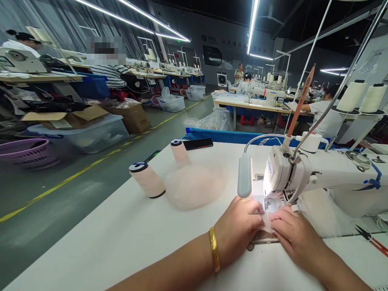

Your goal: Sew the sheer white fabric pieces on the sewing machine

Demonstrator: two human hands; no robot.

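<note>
At the needle area of a white sewing machine [274,171], a narrow piece of sheer white fabric [267,221] lies under the lamp's glow. My left hand [238,226], with a gold bangle at the wrist, is closed on the fabric's left side. From the right, my right hand [298,236] pinches the same piece, its fingertips just in front of the presser foot. More sheer pale fabric [318,210] spreads beneath the machine arm. The fingers partly cover the cloth, and its edges are hard to make out.
Two thread cones [148,180] [180,153] stand on the white table [100,238] beside a blurred heap of sheer fabric [195,186]. A phone [198,144] lies behind. Red-handled snips [374,241] rest at right. A lamp [245,176] hangs near my left hand. Co-workers sit beyond.
</note>
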